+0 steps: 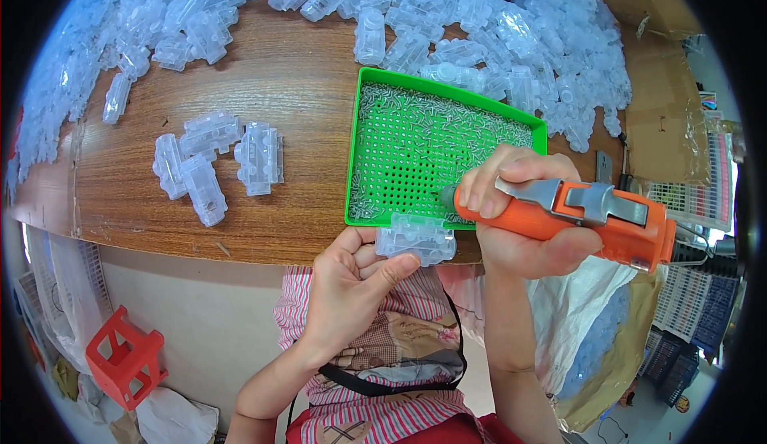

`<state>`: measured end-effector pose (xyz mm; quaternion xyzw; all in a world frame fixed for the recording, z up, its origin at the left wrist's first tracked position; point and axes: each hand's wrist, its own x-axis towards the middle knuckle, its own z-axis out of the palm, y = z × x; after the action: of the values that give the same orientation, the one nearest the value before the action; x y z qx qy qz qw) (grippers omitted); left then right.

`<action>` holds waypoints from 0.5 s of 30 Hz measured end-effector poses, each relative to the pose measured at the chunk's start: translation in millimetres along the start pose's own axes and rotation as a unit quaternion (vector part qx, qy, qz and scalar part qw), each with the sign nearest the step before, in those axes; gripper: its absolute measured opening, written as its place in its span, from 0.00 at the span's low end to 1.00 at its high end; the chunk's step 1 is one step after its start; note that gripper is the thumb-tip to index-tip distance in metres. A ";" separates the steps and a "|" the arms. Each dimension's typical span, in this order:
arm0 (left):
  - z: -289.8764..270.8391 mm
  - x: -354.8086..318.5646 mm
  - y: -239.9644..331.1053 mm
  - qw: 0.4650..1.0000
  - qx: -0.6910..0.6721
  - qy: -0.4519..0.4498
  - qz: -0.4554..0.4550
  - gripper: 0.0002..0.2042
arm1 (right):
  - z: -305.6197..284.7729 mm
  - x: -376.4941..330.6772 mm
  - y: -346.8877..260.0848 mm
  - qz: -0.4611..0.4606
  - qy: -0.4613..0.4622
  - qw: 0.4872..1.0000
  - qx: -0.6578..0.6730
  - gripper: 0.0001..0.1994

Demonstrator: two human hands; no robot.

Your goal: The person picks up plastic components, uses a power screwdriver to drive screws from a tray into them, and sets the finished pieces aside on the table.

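Left hand [345, 288] pinches clear plastic housing [415, 240] at near edge of green tray [352, 152], apparently steadying it close to screws [447, 105]; right hand [523, 254] wraps fingers round orange driver [595, 203], tip over tray.

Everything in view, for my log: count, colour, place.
table: one, brown, centre
tray: one, green, table's near edge
screw-like pieces: many, silvery, in tray
plastic heap: one, clear, far tabletop
loose plastic parts: about four, clear, left of tray
held plastic part: one, clear, tray's near edge
power tool: one, orange-grey, right of centre
stool: one, red, lower left
sack: one, white, lower right
cardboard: count unclear, brown, right
crates: several, mixed, far right
garment: one, pink-striped, lower middle
left hand: one, bare, gripping held part
right hand: one, bare, gripping power tool
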<state>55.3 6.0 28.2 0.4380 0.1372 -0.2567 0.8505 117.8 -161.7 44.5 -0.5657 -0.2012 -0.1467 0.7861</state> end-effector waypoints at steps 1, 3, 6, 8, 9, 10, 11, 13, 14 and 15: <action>-0.2 0.4 -0.6 1.000 -0.001 0.000 0.001 0.15 | -0.4 -0.4 -0.3 0.003 -0.003 1.000 0.001 0.40; -1.6 1.5 -2.1 1.000 0.011 0.013 -0.006 0.15 | 0.5 -0.4 -1.7 0.005 -0.010 1.000 0.003 0.40; -1.5 1.5 0.2 0.999 0.028 0.015 -0.011 0.15 | -0.7 1.3 -12.3 0.013 -0.020 1.000 -0.012 0.41; -1.6 2.4 -0.5 1.000 0.025 0.015 -0.009 0.15 | 6.4 4.5 -29.3 -0.021 -0.005 0.999 -0.036 0.41; -2.6 2.1 -0.9 1.000 0.023 0.013 -0.009 0.15 | 16.0 6.1 -41.2 -0.020 -0.004 0.999 -0.030 0.40; -3.2 1.7 -0.4 1.000 0.020 0.020 -0.011 0.15 | 25.0 6.8 -52.7 -0.019 -0.002 1.000 -0.024 0.39; -2.8 2.4 1.1 1.000 0.023 0.015 -0.007 0.15 | 28.8 6.6 -62.1 -0.027 -0.033 0.998 -0.050 0.38; -4.5 3.0 1.4 0.999 0.036 0.015 -0.004 0.15 | 33.5 5.2 -70.3 -0.031 -0.102 0.992 -0.066 0.36; -4.0 4.3 1.5 0.999 0.034 0.015 -0.006 0.15 | 38.2 3.0 -71.9 -0.032 -0.097 0.992 -0.077 0.36; -3.4 5.2 1.6 0.999 0.030 0.010 -0.004 0.15 | 43.5 0.9 -72.0 -0.033 -0.093 0.991 -0.087 0.36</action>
<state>60.5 7.9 25.0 0.4651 0.1400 -0.2597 0.8347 79.0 -143.2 116.8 -0.6362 -0.2784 -0.1363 0.7065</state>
